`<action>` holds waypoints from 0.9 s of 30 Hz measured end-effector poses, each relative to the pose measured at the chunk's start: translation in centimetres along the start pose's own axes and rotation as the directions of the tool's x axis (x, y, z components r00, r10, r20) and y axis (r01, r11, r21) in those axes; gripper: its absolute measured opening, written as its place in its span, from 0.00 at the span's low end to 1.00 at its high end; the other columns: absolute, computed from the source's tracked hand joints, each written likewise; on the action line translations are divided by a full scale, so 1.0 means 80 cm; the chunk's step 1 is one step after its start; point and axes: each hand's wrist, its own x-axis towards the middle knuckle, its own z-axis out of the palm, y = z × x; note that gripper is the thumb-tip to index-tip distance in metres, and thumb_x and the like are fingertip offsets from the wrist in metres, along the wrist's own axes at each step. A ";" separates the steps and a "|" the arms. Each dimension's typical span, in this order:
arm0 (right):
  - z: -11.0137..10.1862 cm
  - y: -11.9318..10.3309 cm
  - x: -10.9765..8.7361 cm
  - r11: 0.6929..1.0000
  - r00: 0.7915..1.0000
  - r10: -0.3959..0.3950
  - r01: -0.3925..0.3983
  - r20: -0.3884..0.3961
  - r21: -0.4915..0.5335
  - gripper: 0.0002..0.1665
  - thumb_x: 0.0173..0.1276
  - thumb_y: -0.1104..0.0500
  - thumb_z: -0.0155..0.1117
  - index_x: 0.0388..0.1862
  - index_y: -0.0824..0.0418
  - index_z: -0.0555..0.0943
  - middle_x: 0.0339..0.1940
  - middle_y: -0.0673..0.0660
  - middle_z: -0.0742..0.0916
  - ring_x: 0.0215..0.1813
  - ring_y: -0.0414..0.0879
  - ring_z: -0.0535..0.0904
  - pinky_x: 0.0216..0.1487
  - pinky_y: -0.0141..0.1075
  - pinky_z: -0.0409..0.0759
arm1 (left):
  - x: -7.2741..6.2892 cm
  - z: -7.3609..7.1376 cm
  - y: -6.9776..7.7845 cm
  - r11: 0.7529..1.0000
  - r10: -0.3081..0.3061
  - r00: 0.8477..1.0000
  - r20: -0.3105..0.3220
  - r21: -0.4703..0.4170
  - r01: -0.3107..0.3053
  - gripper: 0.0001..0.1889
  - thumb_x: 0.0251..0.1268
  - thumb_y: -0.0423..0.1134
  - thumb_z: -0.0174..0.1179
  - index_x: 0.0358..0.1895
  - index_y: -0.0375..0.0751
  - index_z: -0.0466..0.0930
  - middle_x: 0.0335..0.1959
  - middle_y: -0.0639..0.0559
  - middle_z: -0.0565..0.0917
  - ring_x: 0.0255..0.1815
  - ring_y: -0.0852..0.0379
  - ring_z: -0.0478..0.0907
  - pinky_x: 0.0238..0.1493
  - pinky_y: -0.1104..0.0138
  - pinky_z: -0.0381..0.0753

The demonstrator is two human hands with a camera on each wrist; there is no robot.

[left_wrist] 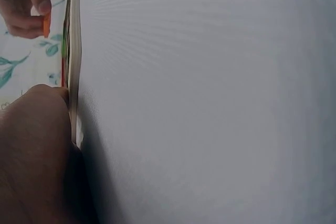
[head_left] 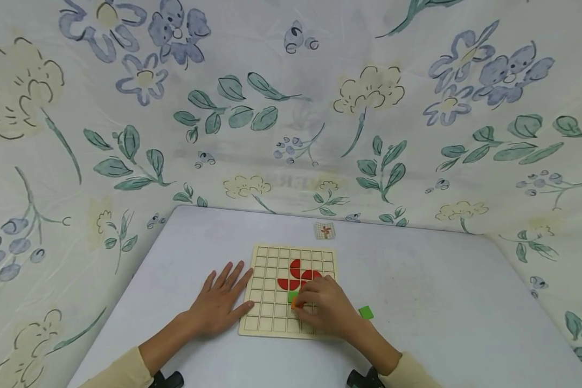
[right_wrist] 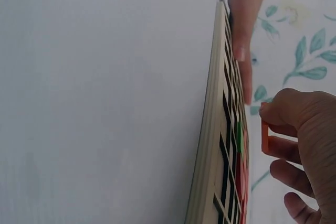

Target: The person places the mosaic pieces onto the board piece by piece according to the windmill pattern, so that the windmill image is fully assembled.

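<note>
A square wooden grid board lies on the white table, with several red rounded pieces set in a pinwheel and a green square below them. Between thumb and fingers, my right hand pinches a small orange tile. That tile is held just over the board, near the green square. My left hand lies flat with spread fingers, its fingertips at the board's left edge. Part of the board's lower right is hidden under my right hand.
A loose green square tile lies on the table right of my right forearm. Behind the board sits a small card with a red pinwheel pattern on a grid. Flowered cloth hangs around the table.
</note>
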 end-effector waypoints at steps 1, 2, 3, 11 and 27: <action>0.001 -0.002 0.001 1.000 1.000 -0.005 0.005 0.005 0.002 0.05 0.55 0.54 0.78 0.29 0.49 0.88 0.33 0.42 0.86 0.39 0.37 0.78 0.40 0.35 0.72 | 0.000 0.001 0.000 1.000 -0.002 1.000 0.002 0.001 0.002 0.40 0.74 0.65 0.42 0.79 0.43 0.52 0.79 0.40 0.48 0.78 0.38 0.41 0.70 0.37 0.42; 0.003 -0.004 0.002 1.000 1.000 -0.015 0.015 0.007 0.000 0.05 0.55 0.54 0.78 0.28 0.49 0.88 0.33 0.42 0.86 0.39 0.38 0.78 0.41 0.35 0.72 | 0.000 0.001 -0.001 1.000 -0.003 1.000 0.004 0.002 0.003 0.40 0.74 0.65 0.41 0.79 0.43 0.51 0.79 0.40 0.48 0.78 0.38 0.41 0.70 0.37 0.42; 0.004 -0.006 0.002 1.000 1.000 -0.024 0.024 0.009 -0.009 0.05 0.55 0.54 0.77 0.28 0.49 0.88 0.33 0.42 0.86 0.39 0.38 0.78 0.41 0.36 0.72 | 0.000 0.002 -0.001 1.000 -0.003 1.000 0.003 0.002 0.003 0.40 0.74 0.65 0.41 0.79 0.43 0.51 0.79 0.40 0.48 0.78 0.38 0.41 0.70 0.38 0.42; 0.011 -0.013 0.000 0.997 0.996 -0.025 0.032 0.091 -0.071 0.04 0.58 0.52 0.75 0.26 0.48 0.88 0.31 0.40 0.84 0.35 0.37 0.75 0.39 0.34 0.66 | -0.001 0.009 -0.007 1.000 0.016 0.999 -0.037 -0.016 -0.016 0.40 0.73 0.65 0.43 0.79 0.43 0.52 0.79 0.39 0.50 0.78 0.36 0.42 0.69 0.37 0.41; 0.006 -0.010 -0.004 0.999 0.994 -0.005 0.010 0.111 -0.048 0.02 0.56 0.56 0.77 0.28 0.50 0.90 0.31 0.43 0.83 0.35 0.39 0.70 0.38 0.35 0.69 | -0.002 -0.002 0.001 1.000 0.007 1.000 -0.019 0.007 -0.007 0.39 0.73 0.63 0.44 0.78 0.42 0.53 0.78 0.39 0.50 0.78 0.37 0.43 0.69 0.37 0.44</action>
